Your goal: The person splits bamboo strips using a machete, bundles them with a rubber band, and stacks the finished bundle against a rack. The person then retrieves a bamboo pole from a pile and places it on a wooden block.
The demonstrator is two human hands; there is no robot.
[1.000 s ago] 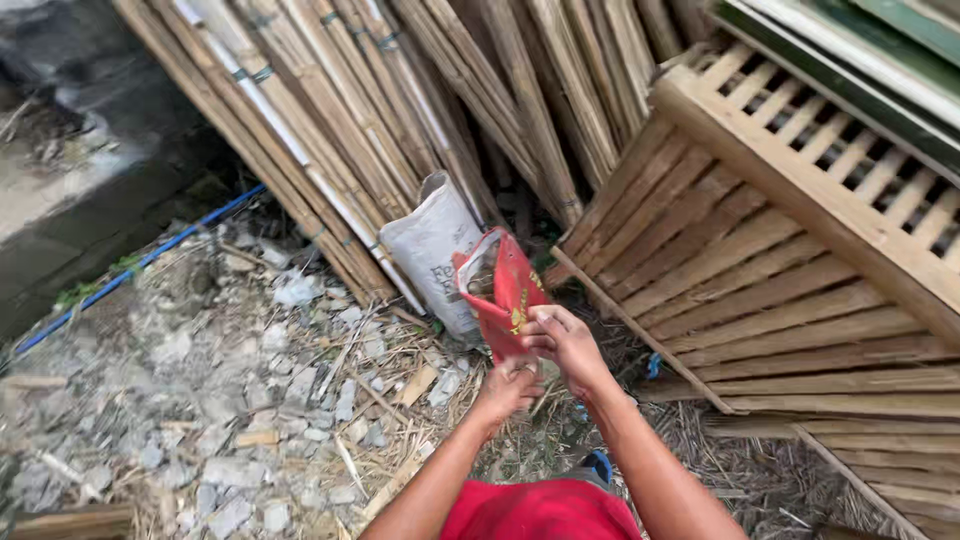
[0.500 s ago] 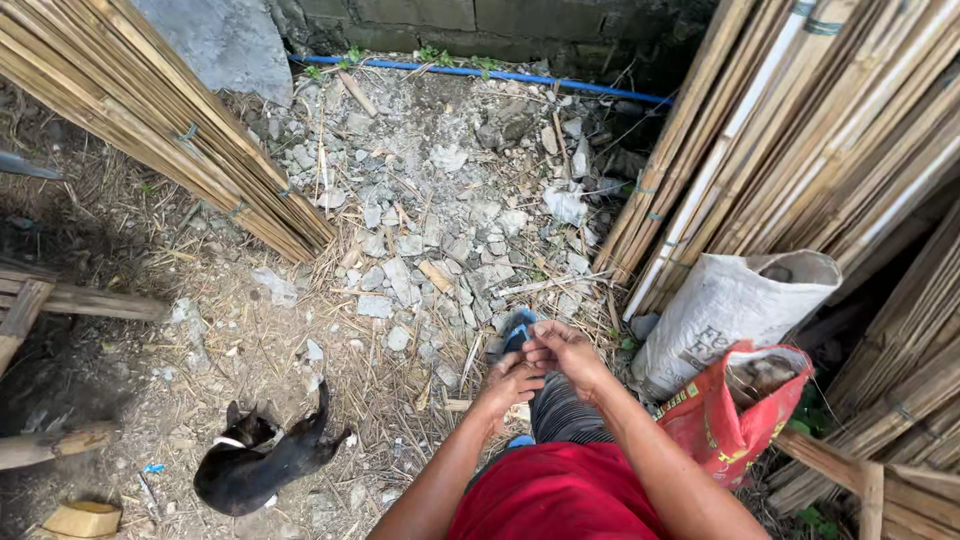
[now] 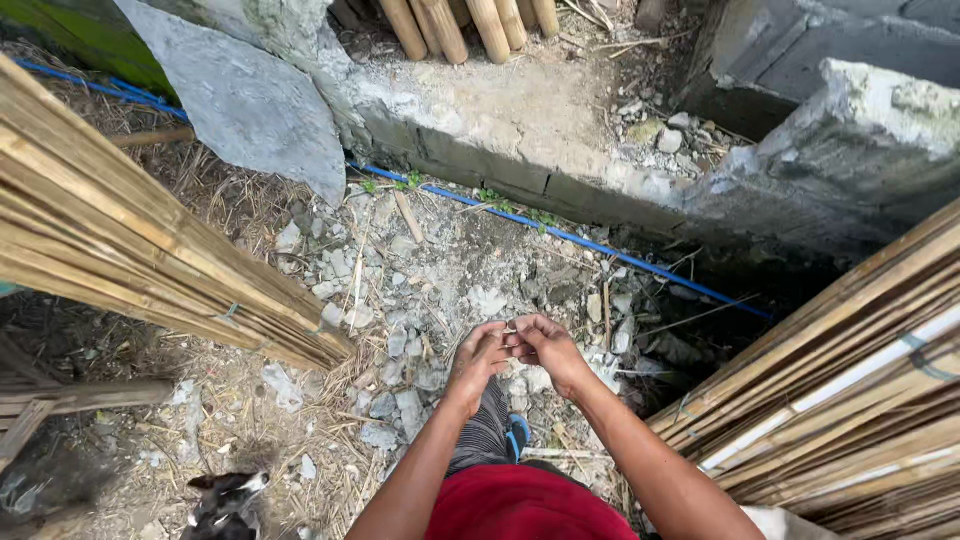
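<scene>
1. Far left: a big stack of long tan bamboo slats [image 3: 140, 260] lies slanted on the ground, tied w/ a thin cord.
2. Bottom left: a small black and white animal [image 3: 225, 500] sits on dry straw, only partly in view.
3. Behind it: a flat grey stone slab [image 3: 250, 100] leans on the low grey concrete wall [image 3: 520, 150]. A thin blue pipe [image 3: 560, 235] runs along the wall's foot.
4. Middle: grey broken rubble [image 3: 400, 300] covers the ground.
5. Left hand [image 3: 478, 362]: fingers curled in, tips touching the right hand [image 3: 548, 352] over the rubble.
6. Right hand: fingers bent too. Both pinch sth tiny and pale between the tips; can't tell what it is.
7. Below the hands: red shirt [image 3: 520, 510], a blue shoe [image 3: 517, 435].
8. Far right: another pile of tan bamboo slats [image 3: 850, 390], slanted.
</scene>
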